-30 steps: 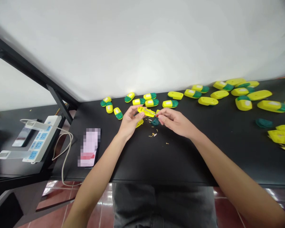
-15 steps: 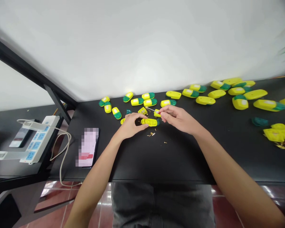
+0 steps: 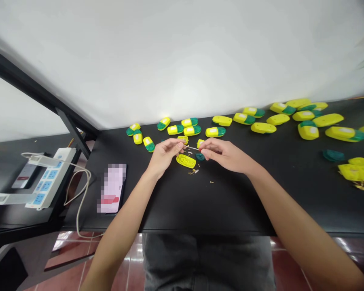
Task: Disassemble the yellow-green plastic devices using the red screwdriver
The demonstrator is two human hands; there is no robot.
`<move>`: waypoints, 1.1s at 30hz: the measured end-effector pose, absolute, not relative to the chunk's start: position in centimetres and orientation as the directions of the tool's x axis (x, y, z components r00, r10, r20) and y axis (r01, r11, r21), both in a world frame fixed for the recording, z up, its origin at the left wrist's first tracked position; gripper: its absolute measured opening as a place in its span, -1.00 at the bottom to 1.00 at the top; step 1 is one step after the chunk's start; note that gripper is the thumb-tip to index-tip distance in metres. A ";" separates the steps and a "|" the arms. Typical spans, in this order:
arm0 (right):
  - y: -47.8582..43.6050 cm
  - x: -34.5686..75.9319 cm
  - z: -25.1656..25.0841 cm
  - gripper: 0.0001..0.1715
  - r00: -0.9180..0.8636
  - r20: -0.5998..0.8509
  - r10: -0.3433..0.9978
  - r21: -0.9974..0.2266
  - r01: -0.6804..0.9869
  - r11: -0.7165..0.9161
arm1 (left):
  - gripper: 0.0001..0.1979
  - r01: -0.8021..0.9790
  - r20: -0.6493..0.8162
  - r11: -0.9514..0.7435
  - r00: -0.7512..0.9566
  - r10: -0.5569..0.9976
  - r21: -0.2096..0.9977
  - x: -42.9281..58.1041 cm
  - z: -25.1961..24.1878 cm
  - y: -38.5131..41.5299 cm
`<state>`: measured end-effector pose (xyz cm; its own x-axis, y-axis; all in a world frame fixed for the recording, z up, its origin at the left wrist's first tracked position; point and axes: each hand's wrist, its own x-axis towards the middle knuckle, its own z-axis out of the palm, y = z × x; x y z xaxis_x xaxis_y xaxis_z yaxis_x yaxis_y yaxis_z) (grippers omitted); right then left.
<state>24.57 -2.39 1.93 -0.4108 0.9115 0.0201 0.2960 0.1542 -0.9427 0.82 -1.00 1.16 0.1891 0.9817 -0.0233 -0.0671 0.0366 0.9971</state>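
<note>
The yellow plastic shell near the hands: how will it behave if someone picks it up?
The yellow plastic shell is probably light for its size, since it looks hollow. Its rounded back may rock when pushed. Its glossy surface may slip slightly.

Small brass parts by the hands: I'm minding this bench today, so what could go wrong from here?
The small screwdriver in the right hand points toward the fingers of the left hand, so a slip could jab them. The loose brass parts on the black bench could be brushed away and lost. The open yellow shell sits just below the hands and might get knocked.
</note>
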 end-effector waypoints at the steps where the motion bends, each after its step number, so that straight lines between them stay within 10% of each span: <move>1: -2.4 24.7 2.0 -0.61 -0.398 0.016 0.917 -0.948 0.285 0.140 | -0.63 -0.059 -0.011 0.021 0.167 0.986 0.998 0.7 1.1 -0.9; 14: -2.1 25.5 2.4 -0.57 -0.365 0.013 0.931 -0.928 0.343 0.147 | -0.86 0.276 0.481 -0.536 0.244 0.842 0.798 0.1 0.2 -0.3; 33: -1.7 25.9 2.1 -0.64 -0.368 0.061 0.928 -0.862 0.449 0.235 | -0.90 0.482 0.601 -0.725 0.413 0.684 0.493 -0.4 -0.6 -0.3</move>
<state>25.89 -1.75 2.07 -0.3681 0.9278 0.0606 0.4493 0.2346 -0.8620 -0.37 -0.32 -0.56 0.4133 0.6837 0.6014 0.4817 -0.7247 0.4927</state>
